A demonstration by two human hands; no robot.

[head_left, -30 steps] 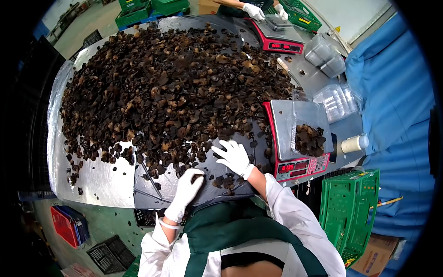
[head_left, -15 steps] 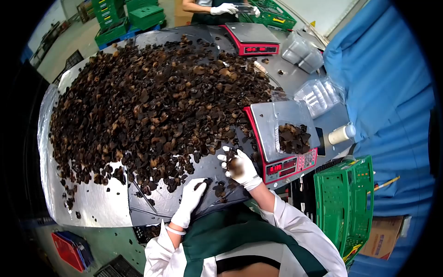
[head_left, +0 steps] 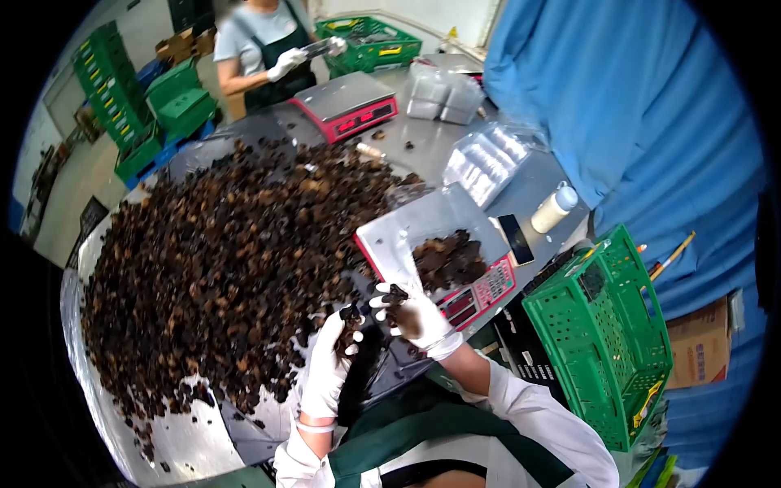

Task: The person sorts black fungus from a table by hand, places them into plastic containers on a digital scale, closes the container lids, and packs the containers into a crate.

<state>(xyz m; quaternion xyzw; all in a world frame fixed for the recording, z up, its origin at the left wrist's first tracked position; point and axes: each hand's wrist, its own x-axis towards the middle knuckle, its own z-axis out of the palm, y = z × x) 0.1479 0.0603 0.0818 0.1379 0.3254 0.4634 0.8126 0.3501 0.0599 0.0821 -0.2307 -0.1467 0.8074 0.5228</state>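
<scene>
A wide heap of dark brown wood ear mushrooms (head_left: 220,268) spreads over the table. My left hand (head_left: 327,370), in a white glove, is closed around a dark mushroom piece (head_left: 351,319) near the heap's front edge. Beside it, my gloved right hand (head_left: 423,321) has its palm turned up and stained brown, fingers curled around another dark piece (head_left: 396,296). Just beyond that hand stands a red scale (head_left: 386,236) with a metal platform. On it a clear plastic tray holds several mushrooms (head_left: 451,259). The digits on its display are too blurred to read.
Clear plastic trays (head_left: 484,167), a phone (head_left: 515,239) and a bottle (head_left: 555,208) lie right of the scale. Green crates (head_left: 602,325) stand at the lower right. Across the table, a co-worker in white gloves (head_left: 289,63) holds a clear tray behind a second scale (head_left: 346,102).
The view has turned and tilted up. My left hand has risen from the table edge to beside my right hand, now with mushroom showing in its fingers. My right hand stays near the scale.
</scene>
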